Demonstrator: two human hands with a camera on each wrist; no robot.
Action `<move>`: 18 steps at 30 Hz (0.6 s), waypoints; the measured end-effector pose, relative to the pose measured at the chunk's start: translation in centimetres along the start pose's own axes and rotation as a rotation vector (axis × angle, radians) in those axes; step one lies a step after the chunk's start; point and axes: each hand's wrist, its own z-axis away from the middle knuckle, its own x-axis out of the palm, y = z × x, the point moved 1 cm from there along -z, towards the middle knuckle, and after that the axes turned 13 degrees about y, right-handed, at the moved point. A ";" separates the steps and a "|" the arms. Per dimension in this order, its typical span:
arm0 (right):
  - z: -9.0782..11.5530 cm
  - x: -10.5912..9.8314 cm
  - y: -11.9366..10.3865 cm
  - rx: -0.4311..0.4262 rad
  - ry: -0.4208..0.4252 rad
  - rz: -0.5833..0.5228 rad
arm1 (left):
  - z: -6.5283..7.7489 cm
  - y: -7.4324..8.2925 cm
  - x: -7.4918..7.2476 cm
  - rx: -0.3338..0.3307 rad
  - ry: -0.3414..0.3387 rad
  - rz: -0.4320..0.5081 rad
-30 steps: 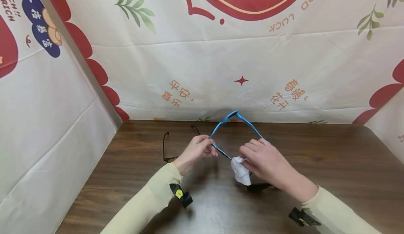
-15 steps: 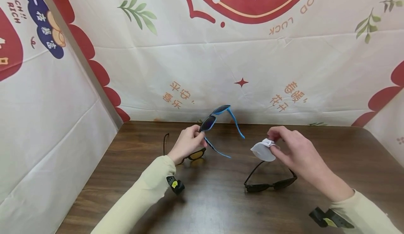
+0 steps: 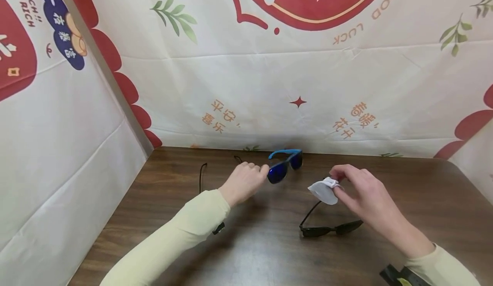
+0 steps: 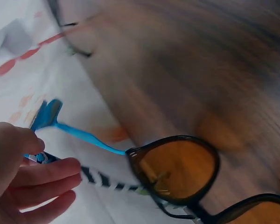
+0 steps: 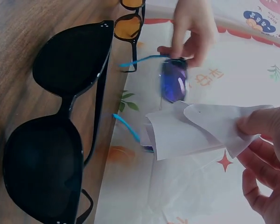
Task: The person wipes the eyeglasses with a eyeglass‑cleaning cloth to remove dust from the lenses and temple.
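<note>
My left hand (image 3: 246, 181) pinches a pair of blue-framed sunglasses (image 3: 278, 172) by one end of the frame, above the back of the table. Their dark blue mirrored lenses face me in the head view, and the patterned temple shows beside the fingers in the left wrist view. In my right hand (image 3: 363, 192), thumb and fingers pinch a folded white cloth (image 5: 196, 130). Below that hand lie black sunglasses (image 3: 317, 231), temples pointing away. Glasses with orange lenses (image 4: 177, 168) rest on the table at the left, mostly hidden by my left hand in the head view.
The brown wooden table (image 3: 269, 251) runs back to a white printed cloth backdrop (image 3: 262, 80). A second cloth wall (image 3: 69, 149) closes off the left side.
The right hand with the cloth has drawn away to the right from the blue sunglasses. The left hand has turned them so that the lenses face me, and lowered them.
</note>
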 end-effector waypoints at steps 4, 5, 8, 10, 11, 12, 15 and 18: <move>0.4 -0.1 0.1 0.001 0.001 -0.011 | 0.4 0.9 1.1 0.159 0.031 -0.142; 0.6 -0.2 0.2 0.002 0.001 -0.017 | 0.5 1.1 1.4 0.181 0.032 -0.160; 1.0 -0.1 0.4 0.005 0.010 -0.036 | 0.9 1.4 2.0 0.218 0.017 -0.182; 1.1 0.0 0.5 0.007 0.014 -0.046 | 1.2 1.4 2.2 0.220 -0.005 -0.182; 1.2 0.0 0.5 0.006 0.019 -0.048 | 1.4 1.4 2.4 0.220 -0.016 -0.179; 1.3 0.0 0.6 0.007 0.024 -0.050 | 1.6 1.4 2.5 0.219 -0.026 -0.177; 1.4 -0.1 0.8 0.016 0.032 -0.059 | 2.1 1.3 2.8 0.207 -0.053 -0.159; 1.4 -0.3 1.2 0.033 0.038 -0.079 | 2.5 1.3 3.0 0.192 -0.086 -0.143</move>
